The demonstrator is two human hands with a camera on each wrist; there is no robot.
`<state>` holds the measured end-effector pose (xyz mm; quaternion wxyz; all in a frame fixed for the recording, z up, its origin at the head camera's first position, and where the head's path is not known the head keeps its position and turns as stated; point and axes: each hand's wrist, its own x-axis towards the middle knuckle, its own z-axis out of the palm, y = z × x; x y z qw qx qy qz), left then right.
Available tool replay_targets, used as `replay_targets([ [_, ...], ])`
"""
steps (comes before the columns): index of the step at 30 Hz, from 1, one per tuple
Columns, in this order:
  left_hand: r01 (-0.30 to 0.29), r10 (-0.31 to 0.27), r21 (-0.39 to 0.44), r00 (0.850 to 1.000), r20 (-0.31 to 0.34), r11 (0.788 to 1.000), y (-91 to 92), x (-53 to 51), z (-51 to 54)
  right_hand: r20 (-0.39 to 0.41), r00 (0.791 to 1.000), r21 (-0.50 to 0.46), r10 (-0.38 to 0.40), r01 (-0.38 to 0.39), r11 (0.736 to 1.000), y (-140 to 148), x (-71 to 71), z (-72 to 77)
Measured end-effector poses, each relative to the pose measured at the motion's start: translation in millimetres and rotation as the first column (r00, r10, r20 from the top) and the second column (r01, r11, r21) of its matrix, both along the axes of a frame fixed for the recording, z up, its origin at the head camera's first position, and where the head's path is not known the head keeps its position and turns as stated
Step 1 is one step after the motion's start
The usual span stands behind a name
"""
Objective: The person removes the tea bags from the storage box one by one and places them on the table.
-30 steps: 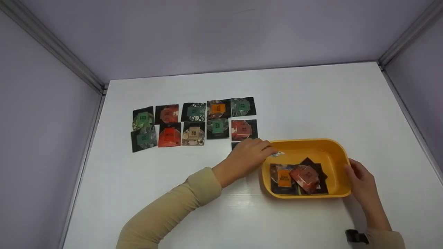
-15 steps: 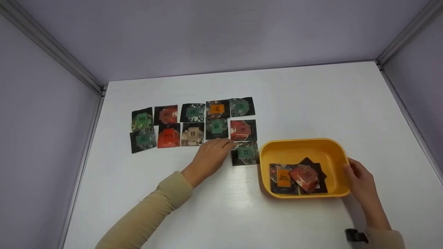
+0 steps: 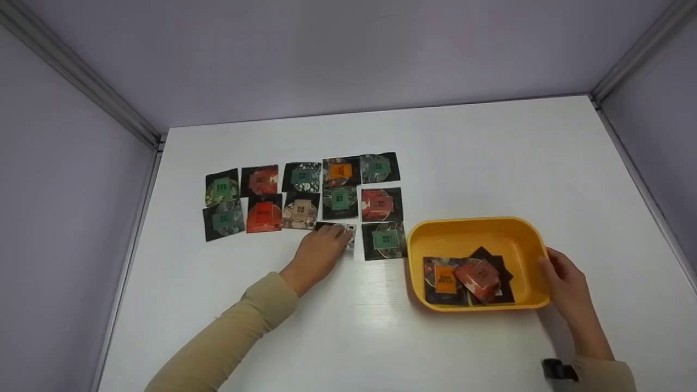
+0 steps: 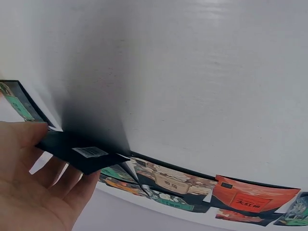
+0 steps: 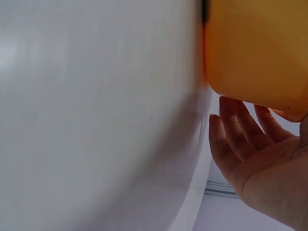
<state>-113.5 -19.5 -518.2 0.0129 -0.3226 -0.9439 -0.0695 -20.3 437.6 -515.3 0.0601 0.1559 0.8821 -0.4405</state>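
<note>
My left hand (image 3: 318,250) pinches a dark square tea packet (image 4: 82,151) between thumb and fingers, its back with a white barcode label showing in the left wrist view. The packet is tilted, low over the table just below the row of laid-out packets. Beside it on the right lies a green-labelled packet (image 3: 385,240), flat on the table. My right hand (image 3: 569,283) grips the right wall of a yellow plastic tub (image 3: 523,228), thumb at the rim and fingers outside. Inside the tub, several packets overlap, among them an orange-labelled one (image 3: 445,279) and a red one (image 3: 480,279).
Two rows of flat packets, such as a red one (image 3: 264,213) and a beige one (image 3: 301,210), lie at the left middle of the white table (image 3: 490,152). Pale walls (image 3: 348,54) enclose the table at the back and sides.
My left hand has gone from the tub's left side to the left with a packet, lowering it beneath the second row. The right hand and the tub have stayed in place.
</note>
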Motion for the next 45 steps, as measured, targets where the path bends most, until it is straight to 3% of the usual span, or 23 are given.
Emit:
replay_targets([
  [5,0.002,-0.002,-0.013,1.000,0.016,1.000,0.6,5.4,-1.6,0.004,1.000,0.007,0.001,-0.001,1.000,0.0,-1.6,-0.8],
  [14,0.004,0.005,-0.159,0.999,0.053,0.987,8.5,6.3,7.8,0.000,1.000,0.000,0.001,-0.001,1.000,-1.5,-1.2,0.2],
  [19,0.038,-0.033,-0.195,0.999,0.033,0.980,21.0,-1.3,24.7,0.010,1.000,-0.010,-0.005,0.006,1.000,-2.6,-0.1,0.6],
  [25,0.150,-0.155,-0.179,0.988,-0.016,0.972,50.2,-8.1,56.8,0.031,1.000,-0.005,0.001,-0.001,1.000,-2.0,-0.2,0.7],
  [31,0.304,-0.314,-0.117,0.946,-0.084,0.946,94.0,-14.6,77.3,0.022,1.000,0.012,-0.003,0.002,1.000,-1.8,-0.5,0.1],
  [36,0.445,-0.448,-0.149,0.894,0.016,0.883,140.0,-17.1,87.8,0.023,1.000,0.008,0.002,-0.002,1.000,-0.5,-0.5,0.9],
  [41,0.546,-0.538,-0.149,0.837,0.096,0.824,185.9,-10.1,92.0,0.025,1.000,-0.003,-0.002,0.002,1.000,-0.5,-0.2,1.2],
  [45,0.582,-0.569,-0.188,0.813,0.125,0.791,217.3,-1.5,88.7,0.062,0.998,-0.022,-0.013,0.015,1.000,-1.4,-0.6,1.2],
])
